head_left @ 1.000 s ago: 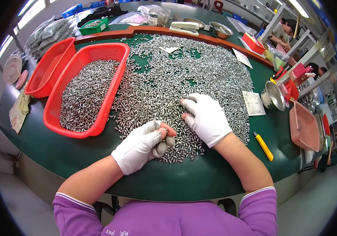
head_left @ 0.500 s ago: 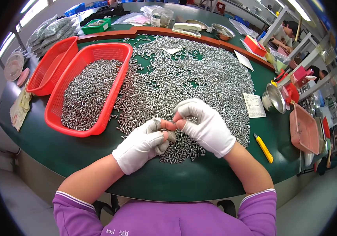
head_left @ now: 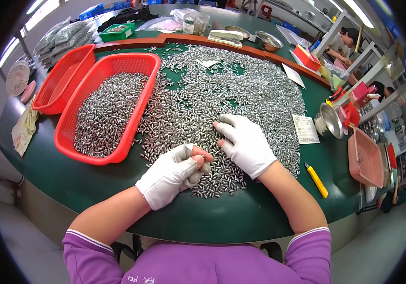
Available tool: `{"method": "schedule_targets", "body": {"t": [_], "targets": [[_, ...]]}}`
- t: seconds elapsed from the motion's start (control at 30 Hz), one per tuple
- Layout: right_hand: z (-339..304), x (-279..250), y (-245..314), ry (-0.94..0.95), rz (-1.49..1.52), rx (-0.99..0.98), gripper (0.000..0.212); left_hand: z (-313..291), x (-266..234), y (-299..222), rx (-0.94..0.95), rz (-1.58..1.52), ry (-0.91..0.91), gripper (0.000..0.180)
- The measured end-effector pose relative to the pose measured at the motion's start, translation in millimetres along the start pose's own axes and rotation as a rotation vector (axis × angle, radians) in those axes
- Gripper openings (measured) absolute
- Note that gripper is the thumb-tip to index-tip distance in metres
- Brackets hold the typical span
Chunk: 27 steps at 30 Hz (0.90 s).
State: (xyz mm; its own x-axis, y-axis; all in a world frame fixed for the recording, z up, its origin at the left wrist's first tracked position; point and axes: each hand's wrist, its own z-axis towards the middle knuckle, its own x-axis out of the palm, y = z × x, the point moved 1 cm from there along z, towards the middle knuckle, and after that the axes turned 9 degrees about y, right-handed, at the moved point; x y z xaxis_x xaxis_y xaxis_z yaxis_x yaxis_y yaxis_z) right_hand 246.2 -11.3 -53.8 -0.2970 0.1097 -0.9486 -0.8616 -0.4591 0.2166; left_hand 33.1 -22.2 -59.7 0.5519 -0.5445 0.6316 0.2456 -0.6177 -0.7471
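A wide spread of small, shiny, bullet-shaped metal parts [head_left: 259, 94] covers the green table in front of me. Over its near edge, my left hand [head_left: 173, 174], in a white glove with bare fingertips, is closed in a pinch, with the tip of a small metal part showing between thumb and forefinger. My right hand [head_left: 246, 146], gloved the same way, hangs over the spread to the right of it. Its thumb and fingers are apart, and no part shows between them. Left of both hands, a red perforated basket [head_left: 141, 106] holds a heap of the same parts.
A second red basket [head_left: 46, 102] stands further left. A yellow utility knife [head_left: 317, 181] and a printed paper slip [head_left: 305, 129] lie to the right, near a metal bowl [head_left: 330, 120] and a pink bin [head_left: 366, 158]. A reddish-brown wooden strip [head_left: 174, 38] edges the far side.
My right hand has come away from the left fingertips, and its fingers have spread over the metal parts. The left hand keeps its pinch in nearly the same place.
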Motion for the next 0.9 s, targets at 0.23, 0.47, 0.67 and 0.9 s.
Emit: {"method": "schedule_targets", "body": {"t": [0.23, 0.47, 0.67, 0.9], "targets": [[1.5, -5.3, 6.6, 0.044, 0.051, 0.075, 0.01, -0.5, -0.3, -0.5, -0.014, 0.011, -0.005, 0.021], [-0.4, -16.8, 10.4, -0.1, 0.27, -0.009, 0.013, -0.3, -1.7, -1.3, -0.005, -0.06, 0.036, 0.02], [-3.2, -28.5, 35.9, -0.061, 0.656, 0.028, 0.012, -0.8, -4.6, -0.4, 0.02, -0.121, 0.067, 0.021], [-6.0, -21.5, 34.0, -0.043, 0.605, -0.193, 0.019, -0.9, -1.5, 1.8, 0.007, -0.118, 0.065, 0.02]]}}
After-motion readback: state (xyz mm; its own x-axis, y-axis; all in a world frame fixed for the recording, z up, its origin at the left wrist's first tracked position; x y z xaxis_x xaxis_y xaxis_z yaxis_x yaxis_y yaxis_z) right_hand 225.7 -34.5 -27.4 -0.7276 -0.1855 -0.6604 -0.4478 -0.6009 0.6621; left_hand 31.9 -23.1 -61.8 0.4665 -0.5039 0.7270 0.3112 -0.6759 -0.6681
